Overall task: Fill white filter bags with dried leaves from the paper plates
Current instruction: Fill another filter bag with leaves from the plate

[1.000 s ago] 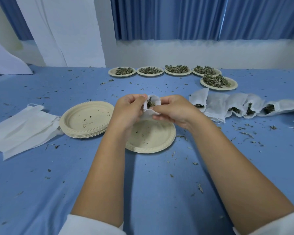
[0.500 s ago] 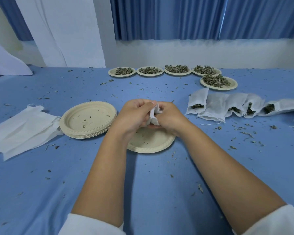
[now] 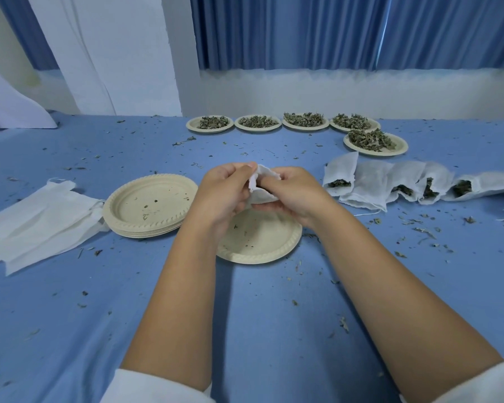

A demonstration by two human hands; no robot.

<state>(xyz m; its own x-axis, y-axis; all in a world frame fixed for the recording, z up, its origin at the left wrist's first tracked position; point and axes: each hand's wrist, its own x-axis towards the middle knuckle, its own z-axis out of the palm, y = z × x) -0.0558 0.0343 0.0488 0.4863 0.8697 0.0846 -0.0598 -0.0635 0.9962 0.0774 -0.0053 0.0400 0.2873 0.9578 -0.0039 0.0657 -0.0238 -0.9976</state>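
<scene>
Blue-covered table (image 3: 245,330) is taking up pretty much the whole view, and both forearms are reaching out over it. Well off to the left of the left hand, a pile of flat unfilled filter bags (image 3: 38,222) is lying on the cloth. Off to the right of the right hand, a row of filled filter bags (image 3: 390,184) is lying overlapped, with dark leaves showing at their mouths. Just left of the left hand, a stack of empty paper plates (image 3: 150,205) is sitting, and a single paper plate (image 3: 259,239) with only a few crumbs on it is lying right underneath both hands. Beyond the hands, five plates of dried leaves (image 3: 303,122) are lined up near the far edge.

The left hand (image 3: 221,196) and right hand (image 3: 294,193) are working close together, fingers curled, both pinching one white filter bag (image 3: 261,184) between them above that single plate. Can't tell how much is inside it, the fingers are covering the opening. Loose leaf bits (image 3: 419,228) are lying scattered all around, mostly right of the right hand.
</scene>
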